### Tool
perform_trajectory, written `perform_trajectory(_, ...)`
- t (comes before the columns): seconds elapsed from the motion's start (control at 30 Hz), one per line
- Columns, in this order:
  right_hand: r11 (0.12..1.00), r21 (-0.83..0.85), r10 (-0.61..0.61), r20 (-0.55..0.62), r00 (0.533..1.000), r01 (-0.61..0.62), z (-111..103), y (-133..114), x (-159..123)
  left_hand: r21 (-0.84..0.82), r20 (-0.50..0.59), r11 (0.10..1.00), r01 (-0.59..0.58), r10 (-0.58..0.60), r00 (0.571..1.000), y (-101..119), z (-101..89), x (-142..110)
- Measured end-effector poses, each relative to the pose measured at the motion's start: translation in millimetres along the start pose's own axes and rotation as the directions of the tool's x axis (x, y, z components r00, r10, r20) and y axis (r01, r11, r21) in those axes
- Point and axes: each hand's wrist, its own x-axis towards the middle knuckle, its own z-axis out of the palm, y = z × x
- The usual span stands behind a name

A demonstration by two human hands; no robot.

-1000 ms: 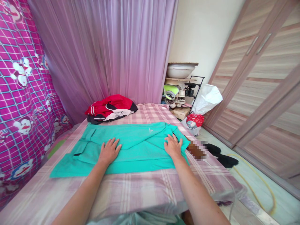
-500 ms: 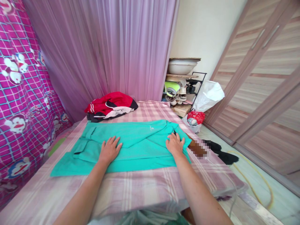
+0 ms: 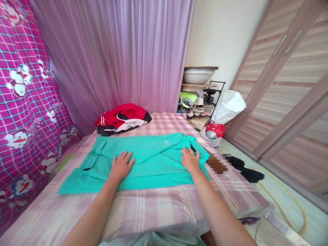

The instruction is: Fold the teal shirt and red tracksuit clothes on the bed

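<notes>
A teal shirt (image 3: 153,164) lies flat and partly folded across the bed, with a small pale logo on its upper layer and a dark patch near its right end. My left hand (image 3: 121,165) rests palm down on its left-middle part, fingers spread. On the right end, beside the dark patch, my right hand (image 3: 190,159) also presses flat with its fingers apart. Neither hand has cloth gripped in it. Folded layers show at the left end, where a short dark strip marks one edge.
A crumpled red, black and white garment (image 3: 123,118) lies at the far side of the plaid bedsheet (image 3: 159,208). Behind it hangs a purple curtain (image 3: 123,54). To the right stand a shoe rack (image 3: 198,102), a white bag (image 3: 229,106) and a wooden wardrobe (image 3: 289,102).
The view has shifted slightly. My right hand sits a little left of the dark patch, which shows more now. My left hand stays flat on the shirt.
</notes>
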Motion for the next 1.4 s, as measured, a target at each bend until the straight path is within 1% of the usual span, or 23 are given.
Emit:
perform_trajectory(0.17, 0.999, -0.041, -0.035, -0.058, 0.998, 0.032, -1, -3, 0, 0.010, 0.005, 1.000, -0.003, 0.003, 1.000, 0, 0.2, 0)
perform_trajectory(0.33, 0.996, -0.087, -0.018, 0.007, 1.000, 0.019, -2, -5, 0, -0.002, 0.010, 1.000, 0.002, -0.002, 1.000, 1, -0.4, 0)
perform_trajectory(0.43, 0.994, -0.112, -0.022, -0.036, 0.999, 0.017, -1, -5, -1, -0.010, 0.018, 1.000, 0.007, -0.007, 1.000, 1, -0.6, 0)
perform_trajectory(0.57, 0.990, -0.137, -0.040, -0.030, 0.999, 0.036, 2, -4, -1, -0.022, 0.018, 1.000, 0.013, -0.012, 1.000, 2, 0.7, 0)
perform_trajectory(0.7, 0.986, -0.162, -0.049, -0.058, 0.997, 0.039, 7, -1, 0, -0.034, 0.024, 0.999, 0.010, -0.010, 1.000, 3, 2.0, -1)
perform_trajectory(0.8, 0.983, -0.175, -0.065, -0.070, 0.995, 0.052, 11, 2, 1, -0.062, 0.072, 0.998, 0.014, -0.009, 0.997, 2, -1.9, 0)
perform_trajectory(0.87, 0.983, -0.176, -0.072, -0.106, 0.992, 0.053, 14, 4, 1, -0.086, 0.111, 0.996, 0.004, 0.006, 0.994, -3, -8.1, 2)
perform_trajectory(0.9, 0.982, -0.178, -0.079, -0.118, 0.990, 0.057, 15, 5, 1, -0.086, 0.112, 0.996, -0.003, 0.012, 0.994, -8, -12.1, 2)
perform_trajectory(0.97, 0.980, -0.186, -0.092, -0.121, 0.988, 0.068, 17, 7, 1, -0.043, 0.055, 0.999, 0.012, -0.009, 0.998, -21, -20.2, 1)
perform_trajectory(1.03, 0.978, -0.196, -0.095, -0.111, 0.989, 0.072, 18, 8, 2, 0.034, -0.030, 0.996, 0.081, -0.080, 0.996, -37, -26.1, -2)
perform_trajectory(1.07, 0.977, -0.200, -0.092, -0.105, 0.990, 0.069, 18, 9, 2, 0.067, -0.047, 0.990, 0.126, -0.123, 0.991, -45, -27.6, -4)
perform_trajectory(1.1, 0.977, -0.203, -0.087, -0.100, 0.991, 0.065, 18, 9, 2, 0.089, -0.039, 0.982, 0.164, -0.161, 0.986, -53, -27.8, -6)
perform_trajectory(1.13, 0.977, -0.206, -0.084, -0.096, 0.992, 0.062, 18, 9, 2, 0.099, -0.007, 0.977, 0.189, -0.189, 0.982, -60, -26.9, -8)
perform_trajectory(1.2, 0.975, -0.212, -0.084, -0.093, 0.992, 0.062, 17, 9, 2, 0.099, 0.087, 0.972, 0.211, -0.220, 0.972, -70, -22.7, -11)
perform_trajectory(1.3, 0.974, -0.215, -0.090, -0.098, 0.991, 0.067, 17, 9, 1, 0.093, 0.177, 0.971, 0.221, -0.234, 0.956, -74, -16.4, -11)
perform_trajectory(1.4, 0.974, -0.216, -0.097, -0.110, 0.989, 0.072, 17, 10, 1, 0.084, 0.202, 0.971, 0.223, -0.236, 0.951, -73, -17.4, -10)
